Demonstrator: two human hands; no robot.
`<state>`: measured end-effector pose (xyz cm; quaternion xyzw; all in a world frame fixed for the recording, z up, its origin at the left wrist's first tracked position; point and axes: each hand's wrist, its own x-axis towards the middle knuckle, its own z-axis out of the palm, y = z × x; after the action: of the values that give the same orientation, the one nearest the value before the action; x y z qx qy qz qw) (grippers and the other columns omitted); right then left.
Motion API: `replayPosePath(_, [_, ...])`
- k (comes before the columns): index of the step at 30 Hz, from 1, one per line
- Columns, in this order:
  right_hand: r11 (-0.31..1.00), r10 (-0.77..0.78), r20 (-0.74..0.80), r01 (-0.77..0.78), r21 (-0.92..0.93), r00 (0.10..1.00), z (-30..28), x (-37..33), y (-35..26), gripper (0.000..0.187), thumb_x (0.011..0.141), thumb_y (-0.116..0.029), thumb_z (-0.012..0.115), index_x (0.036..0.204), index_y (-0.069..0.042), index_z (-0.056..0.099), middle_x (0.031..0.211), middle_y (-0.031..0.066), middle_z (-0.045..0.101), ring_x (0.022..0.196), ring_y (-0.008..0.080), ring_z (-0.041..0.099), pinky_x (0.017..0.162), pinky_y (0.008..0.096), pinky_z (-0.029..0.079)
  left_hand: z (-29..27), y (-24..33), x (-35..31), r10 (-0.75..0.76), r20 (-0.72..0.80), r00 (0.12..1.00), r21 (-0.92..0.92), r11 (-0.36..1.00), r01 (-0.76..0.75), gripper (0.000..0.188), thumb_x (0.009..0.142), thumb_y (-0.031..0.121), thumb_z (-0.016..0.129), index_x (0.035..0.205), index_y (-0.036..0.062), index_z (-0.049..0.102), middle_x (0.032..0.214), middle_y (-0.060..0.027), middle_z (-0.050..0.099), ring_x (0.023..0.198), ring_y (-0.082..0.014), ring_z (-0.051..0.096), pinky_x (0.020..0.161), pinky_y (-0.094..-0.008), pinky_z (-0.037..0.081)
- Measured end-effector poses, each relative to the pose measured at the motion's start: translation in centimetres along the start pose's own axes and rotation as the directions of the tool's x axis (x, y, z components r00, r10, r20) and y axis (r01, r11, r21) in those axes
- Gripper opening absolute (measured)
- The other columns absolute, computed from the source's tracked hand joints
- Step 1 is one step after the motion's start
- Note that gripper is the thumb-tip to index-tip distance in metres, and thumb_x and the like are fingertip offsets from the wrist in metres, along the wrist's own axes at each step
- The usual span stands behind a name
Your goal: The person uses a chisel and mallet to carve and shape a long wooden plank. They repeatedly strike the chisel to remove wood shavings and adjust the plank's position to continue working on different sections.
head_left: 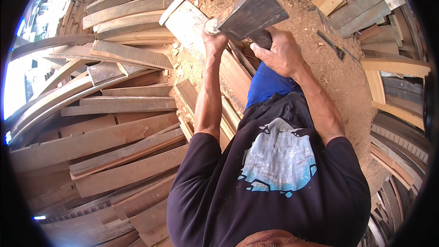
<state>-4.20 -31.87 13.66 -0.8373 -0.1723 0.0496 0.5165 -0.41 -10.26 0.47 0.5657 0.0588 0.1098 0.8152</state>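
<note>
My right hand (282, 54) is closed around the short dark handle of a broad-bladed axe (256, 14), whose wide dark-grey head slants up above my knuckles. My left hand (215, 41) is raised beside the axe head's left end. A small pale rounded thing (211, 26) shows at my left thumb; what it is, I cannot tell. The left fingers are mostly hidden behind the hand, and they seem curled. Just beyond that hand lies a pale, whitish-faced piece of wood (185, 24). Whether the hand touches it is unclear.
Stacked planks (128, 105) and curved wooden pieces (52, 96) crowd the left side. Sawdust and chips (329, 80) cover the ground ahead and to the right. More offcuts (366, 11) lie far right, with curved wooden parts (395, 67) below them. Boards (235, 77) lie beneath my arms.
</note>
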Motion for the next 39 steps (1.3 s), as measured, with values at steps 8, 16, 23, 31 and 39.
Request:
replayPosePath(8, [0.977, -0.029, -0.171, 0.064, 0.205, 0.985, -4.2, -1.4, -2.8, 0.018, 0.088, -0.011, 0.073, 0.097, 0.003, 0.068, 0.080, 0.0081, 0.070, 0.071, 0.0132, 0.063, 0.068, 0.0320, 0.053, -0.9, -1.3, 1.2, -0.110, 0.091, 0.990, 0.499, 0.865, 0.050, 0.020, 0.081, 0.005, 0.074, 0.094, 0.0073, 0.059, 0.076, 0.0010, 0.067, 0.070, -0.0093, 0.065, 0.066, -0.0261, 0.052])
replayPosePath(16, [0.966, -0.009, -0.272, 0.079, 0.246, 0.962, -6.5, -2.4, -2.5, 0.013, 0.090, -0.011, 0.073, 0.090, 0.001, 0.068, 0.074, 0.0028, 0.066, 0.067, 0.0094, 0.059, 0.062, 0.0292, 0.050, 0.8, 0.8, -0.2, -0.177, 0.091, 0.980, 0.465, 0.878, 0.115, 0.024, 0.082, 0.007, 0.075, 0.100, 0.0084, 0.058, 0.079, 0.0031, 0.067, 0.073, -0.0080, 0.065, 0.071, -0.0257, 0.054])
replayPosePath(23, [0.971, -0.043, -0.295, 0.109, 0.214, 0.955, -5.3, -1.6, -2.2, 0.014, 0.090, -0.015, 0.072, 0.088, -0.001, 0.068, 0.070, 0.0036, 0.066, 0.064, 0.0121, 0.061, 0.059, 0.0316, 0.050, 0.6, -0.5, -1.1, -0.172, 0.180, 0.968, 0.577, 0.816, 0.037, 0.025, 0.079, 0.006, 0.077, 0.098, 0.0064, 0.061, 0.084, 0.0006, 0.069, 0.079, -0.0087, 0.065, 0.074, -0.0270, 0.055])
replayPosePath(31, [0.916, 0.006, 0.036, 0.009, -0.400, 0.999, 0.6, -0.2, 5.4, 0.025, 0.086, -0.024, 0.071, 0.106, -0.009, 0.070, 0.076, 0.0151, 0.071, 0.069, 0.0321, 0.070, 0.066, 0.0431, 0.055, -1.0, -4.0, -2.0, -0.111, 0.457, 0.883, 0.767, 0.552, -0.327, 0.044, 0.081, 0.005, 0.070, 0.124, 0.0086, 0.061, 0.117, -0.0074, 0.070, 0.107, -0.0178, 0.066, 0.096, -0.0344, 0.052])
replayPosePath(39, [0.982, 0.177, -0.048, -0.173, 0.070, 0.983, -4.0, -1.9, 0.5, 0.031, 0.087, -0.023, 0.071, 0.109, -0.002, 0.068, 0.088, 0.0179, 0.073, 0.080, 0.0309, 0.071, 0.076, 0.0400, 0.055, -2.8, -4.9, 1.0, -0.112, -0.125, 0.986, 0.096, 0.988, 0.124, 0.022, 0.085, 0.007, 0.073, 0.102, 0.0085, 0.059, 0.087, -0.0031, 0.068, 0.077, -0.0136, 0.066, 0.069, -0.0281, 0.055])
